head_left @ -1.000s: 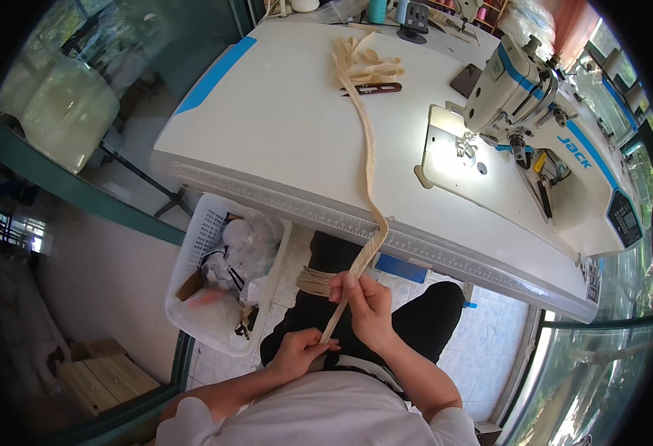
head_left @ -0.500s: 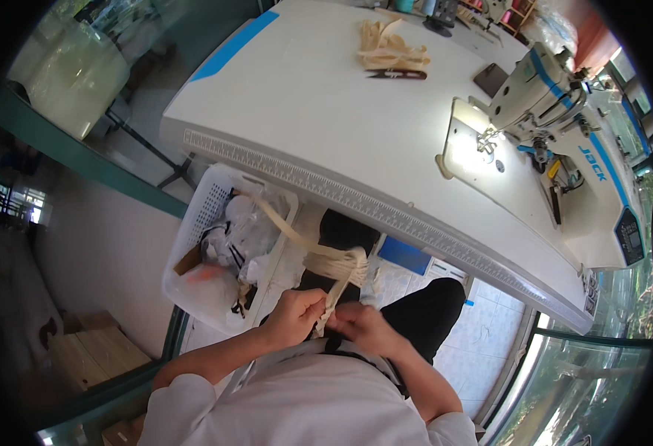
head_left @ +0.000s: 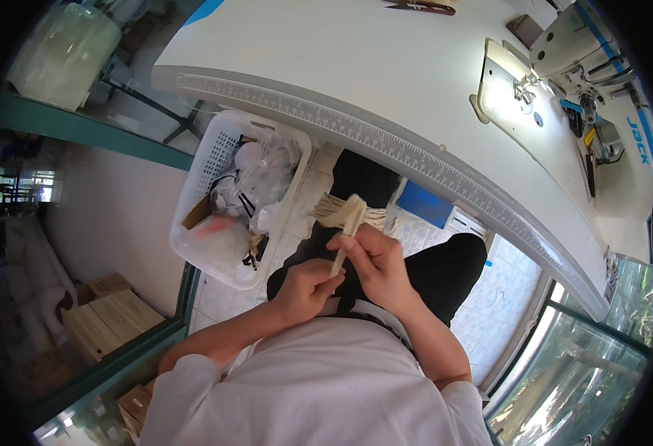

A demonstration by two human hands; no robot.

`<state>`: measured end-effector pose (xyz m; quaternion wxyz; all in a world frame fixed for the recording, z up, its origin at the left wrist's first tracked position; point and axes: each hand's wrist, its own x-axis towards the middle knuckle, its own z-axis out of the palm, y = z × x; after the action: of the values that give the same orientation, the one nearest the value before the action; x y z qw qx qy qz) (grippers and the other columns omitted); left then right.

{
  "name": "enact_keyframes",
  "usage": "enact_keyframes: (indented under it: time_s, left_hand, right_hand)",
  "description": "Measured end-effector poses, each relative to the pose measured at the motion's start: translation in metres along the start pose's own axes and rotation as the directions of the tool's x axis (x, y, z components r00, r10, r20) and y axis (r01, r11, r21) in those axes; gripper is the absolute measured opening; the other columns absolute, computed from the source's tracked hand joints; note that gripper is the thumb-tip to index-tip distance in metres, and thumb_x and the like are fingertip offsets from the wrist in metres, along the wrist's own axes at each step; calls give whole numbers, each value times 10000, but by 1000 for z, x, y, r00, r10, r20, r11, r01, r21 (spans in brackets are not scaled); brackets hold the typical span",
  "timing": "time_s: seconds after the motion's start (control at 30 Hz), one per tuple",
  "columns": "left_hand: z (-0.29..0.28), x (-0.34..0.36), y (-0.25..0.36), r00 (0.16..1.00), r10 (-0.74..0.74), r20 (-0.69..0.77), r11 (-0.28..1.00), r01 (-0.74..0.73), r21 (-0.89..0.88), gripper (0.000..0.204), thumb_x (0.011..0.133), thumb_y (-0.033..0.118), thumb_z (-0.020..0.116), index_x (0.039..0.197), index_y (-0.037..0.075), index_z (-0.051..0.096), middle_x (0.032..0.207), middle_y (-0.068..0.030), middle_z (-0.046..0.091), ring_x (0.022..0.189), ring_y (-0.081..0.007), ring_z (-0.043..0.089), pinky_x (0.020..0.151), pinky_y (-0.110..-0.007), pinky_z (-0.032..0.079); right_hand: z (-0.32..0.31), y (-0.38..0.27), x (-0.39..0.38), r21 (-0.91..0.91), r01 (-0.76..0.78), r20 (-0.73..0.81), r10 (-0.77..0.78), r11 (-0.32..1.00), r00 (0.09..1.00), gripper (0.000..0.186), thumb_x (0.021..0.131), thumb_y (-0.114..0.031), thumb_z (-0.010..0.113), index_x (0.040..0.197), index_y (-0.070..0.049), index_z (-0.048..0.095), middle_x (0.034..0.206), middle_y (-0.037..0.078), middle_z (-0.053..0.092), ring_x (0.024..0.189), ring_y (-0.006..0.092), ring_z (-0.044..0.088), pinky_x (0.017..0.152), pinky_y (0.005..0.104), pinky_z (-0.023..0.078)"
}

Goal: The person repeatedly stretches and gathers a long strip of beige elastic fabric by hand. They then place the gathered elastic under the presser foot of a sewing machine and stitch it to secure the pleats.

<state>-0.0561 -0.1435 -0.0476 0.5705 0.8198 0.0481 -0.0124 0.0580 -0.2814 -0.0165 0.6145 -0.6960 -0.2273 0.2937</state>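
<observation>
- Fingers of the left hand point(head_left: 304, 291) and right hand point(head_left: 380, 271) pinch the cream strip point(head_left: 354, 214) over the dark trousers point(head_left: 449, 267).
- Sewing machine point(head_left: 575, 43): blue lettering point(head_left: 638, 140).
- Table point(head_left: 326, 52) edge: ruler scale point(head_left: 304, 106), figures too small.

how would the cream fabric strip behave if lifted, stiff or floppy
The cream fabric strip is likely floppy, since it bends over beyond the right hand. It looks narrow and thin, so it should feel light.

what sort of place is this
Probably a sewing workshop: a white sewing machine with blue stripes and small dark metal snips rest on a white table, with a narrow cream fabric strip held in front.
</observation>
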Motion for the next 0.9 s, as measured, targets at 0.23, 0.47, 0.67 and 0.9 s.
enact_keyframes:
  time_s: [0.23,0.47,0.67,0.9]
  left_hand:
    - [-36,46,23,994,-106,18,903,104,-416,165,942,70,552,1008,-54,638,1123,-109,623,1038,-181,593,900,-308,466]
    - [-27,52,22,999,11,-50,1000,-11,-8,71,818,26,684,787,-26,646,722,-101,619,632,-186,582,589,-290,448]
    - [-12,33,14,1000,-16,-1,998,16,65,117,778,51,730,773,-16,634,732,-125,624,685,-290,597,608,-336,461]
    - [-52,80,47,991,-134,12,938,131,-320,115,883,51,648,934,-51,663,917,-81,685,779,-66,601,671,-204,483]
  right_hand:
    - [15,48,-26,124,-56,216,28,991,976,123,929,-114,601,889,-14,661,821,82,591,733,207,590,691,305,478]
    - [-21,16,-18,-115,15,28,-12,993,1000,181,901,-140,650,997,13,666,856,115,647,737,185,612,682,300,491]
    - [-17,-6,10,-67,77,-114,-84,995,990,102,898,-69,630,926,25,656,792,109,619,714,175,597,641,294,474]
    - [6,25,-9,19,28,50,-29,999,998,96,914,-48,598,910,33,649,794,113,602,700,204,581,645,300,460]
